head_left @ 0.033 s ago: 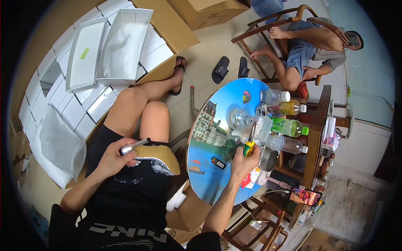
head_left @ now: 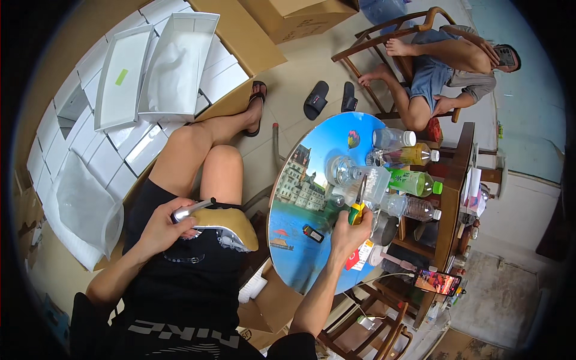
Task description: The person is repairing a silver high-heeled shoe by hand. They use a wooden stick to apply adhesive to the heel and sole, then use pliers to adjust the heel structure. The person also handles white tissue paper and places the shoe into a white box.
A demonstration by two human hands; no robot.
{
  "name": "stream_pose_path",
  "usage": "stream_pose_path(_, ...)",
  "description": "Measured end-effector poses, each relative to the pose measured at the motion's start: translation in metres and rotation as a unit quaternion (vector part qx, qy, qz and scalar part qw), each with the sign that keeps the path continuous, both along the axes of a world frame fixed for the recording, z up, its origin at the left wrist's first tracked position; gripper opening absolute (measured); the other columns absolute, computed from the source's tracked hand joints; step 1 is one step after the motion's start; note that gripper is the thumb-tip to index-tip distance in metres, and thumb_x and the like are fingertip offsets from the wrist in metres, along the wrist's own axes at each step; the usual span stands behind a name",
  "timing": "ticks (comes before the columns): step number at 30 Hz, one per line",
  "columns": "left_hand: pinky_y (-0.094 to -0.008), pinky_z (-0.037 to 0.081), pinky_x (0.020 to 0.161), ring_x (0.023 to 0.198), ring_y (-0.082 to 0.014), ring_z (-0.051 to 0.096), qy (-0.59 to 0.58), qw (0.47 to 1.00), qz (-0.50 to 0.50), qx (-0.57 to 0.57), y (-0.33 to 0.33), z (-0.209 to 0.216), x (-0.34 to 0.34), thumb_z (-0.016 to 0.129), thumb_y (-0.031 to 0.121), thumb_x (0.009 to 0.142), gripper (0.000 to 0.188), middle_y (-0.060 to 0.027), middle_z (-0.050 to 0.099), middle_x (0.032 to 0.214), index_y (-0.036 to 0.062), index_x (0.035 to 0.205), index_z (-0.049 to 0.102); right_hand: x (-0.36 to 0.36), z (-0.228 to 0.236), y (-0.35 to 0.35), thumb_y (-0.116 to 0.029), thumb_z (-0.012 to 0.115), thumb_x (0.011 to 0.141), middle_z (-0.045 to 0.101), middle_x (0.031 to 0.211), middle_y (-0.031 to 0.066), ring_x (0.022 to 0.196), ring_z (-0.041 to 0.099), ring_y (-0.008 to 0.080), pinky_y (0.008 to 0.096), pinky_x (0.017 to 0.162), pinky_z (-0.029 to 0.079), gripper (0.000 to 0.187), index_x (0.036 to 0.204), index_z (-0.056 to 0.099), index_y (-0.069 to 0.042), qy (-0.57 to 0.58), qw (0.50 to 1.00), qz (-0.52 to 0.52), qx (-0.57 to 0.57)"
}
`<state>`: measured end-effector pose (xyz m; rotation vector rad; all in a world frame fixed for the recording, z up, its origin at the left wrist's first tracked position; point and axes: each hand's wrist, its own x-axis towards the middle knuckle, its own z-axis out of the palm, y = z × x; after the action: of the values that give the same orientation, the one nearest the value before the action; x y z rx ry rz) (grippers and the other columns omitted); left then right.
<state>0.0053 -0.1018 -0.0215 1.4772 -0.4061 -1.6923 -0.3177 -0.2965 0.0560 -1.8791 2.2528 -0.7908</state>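
Note:
My left hand (head_left: 163, 229) is closed around the silver heel of a high-heeled sandal (head_left: 231, 223), held upside down over my lap. Its tan sole faces up, the heel has a black tip, and a strap with shiny studs hangs below. Over the round table, my right hand (head_left: 350, 234) grips the yellow-and-green handle of a pointed tool (head_left: 357, 210). The tool's dark, narrow metal end points away from me, beside a clear plastic container (head_left: 376, 183). Its exact kind is hard to make out. A small black object (head_left: 312, 233) lies on the table left of that hand.
Several bottles (head_left: 414, 182) crowd the right side of the round table (head_left: 300, 258). On my left is a large carton of white boxes (head_left: 117, 180), with an opened box (head_left: 180, 66) on top. A lit phone (head_left: 437, 281) stands at right. Another person (head_left: 432, 78) sits beyond the table.

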Motion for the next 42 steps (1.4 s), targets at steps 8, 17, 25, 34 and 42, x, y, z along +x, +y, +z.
stream_pose_path(8, -0.0243, 0.059, 0.065, 0.072, -0.0117, 0.068, 0.003, 1.000, 0.004, -0.001, 0.0003, -0.0010, -0.0002, 0.066, 0.002, 0.092, 0.035, -0.0088, 0.065, 0.093, -0.0049, 0.124, 0.056, -0.0019, -0.0024, -0.0004, -0.004, 0.065, 0.075, 0.066, 0.089, 0.0204, 0.079, 0.065, 0.0322, 0.0398, 0.077, 0.051, 0.035, 0.107, 0.061, 0.007, -0.001, 1.000, -0.001, -0.006)
stream_pose_path(17, -0.0245, 0.059, 0.063, 0.072, -0.0118, 0.069, 0.005, 1.000, 0.000, 0.003, 0.0000, -0.0021, -0.0002, 0.065, 0.002, 0.093, 0.034, -0.0088, 0.065, 0.093, -0.0042, 0.125, 0.055, -0.0026, -0.0034, -0.0004, -0.004, 0.065, 0.074, 0.065, 0.087, 0.0196, 0.076, 0.064, 0.0315, 0.0400, 0.074, 0.050, 0.034, 0.106, 0.061, 0.007, -0.002, 1.000, 0.013, -0.020)
stream_pose_path(25, -0.0247, 0.060, 0.064, 0.072, -0.0123, 0.069, 0.006, 1.000, 0.005, 0.007, -0.0002, -0.0006, -0.0006, 0.065, 0.002, 0.093, 0.035, -0.0093, 0.066, 0.095, -0.0040, 0.126, 0.055, -0.0018, -0.0024, -0.0006, -0.004, 0.065, 0.074, 0.066, 0.086, 0.0190, 0.075, 0.064, 0.0309, 0.0400, 0.073, 0.050, 0.034, 0.106, 0.061, 0.006, -0.006, 1.000, 0.002, -0.011)
stream_pose_path(34, -0.0245, 0.060, 0.064, 0.073, -0.0127, 0.070, 0.001, 1.000, 0.002, 0.010, -0.0010, 0.0020, -0.0002, 0.064, 0.002, 0.093, 0.035, -0.0094, 0.066, 0.096, -0.0037, 0.126, 0.055, -0.0010, -0.0029, -0.0004, -0.005, 0.066, 0.074, 0.066, 0.087, 0.0185, 0.077, 0.064, 0.0303, 0.0395, 0.075, 0.051, 0.034, 0.106, 0.061, 0.006, -0.004, 1.000, 0.001, -0.010)
stream_pose_path(42, -0.0245, 0.060, 0.065, 0.074, -0.0132, 0.070, 0.004, 1.000, -0.001, 0.010, -0.0007, 0.0011, 0.0000, 0.064, 0.002, 0.093, 0.035, -0.0103, 0.066, 0.098, -0.0041, 0.126, 0.055, -0.0021, -0.0027, -0.0003, -0.004, 0.065, 0.074, 0.066, 0.088, 0.0192, 0.078, 0.065, 0.0309, 0.0395, 0.076, 0.051, 0.034, 0.107, 0.061, 0.006, -0.007, 1.000, 0.001, -0.010)
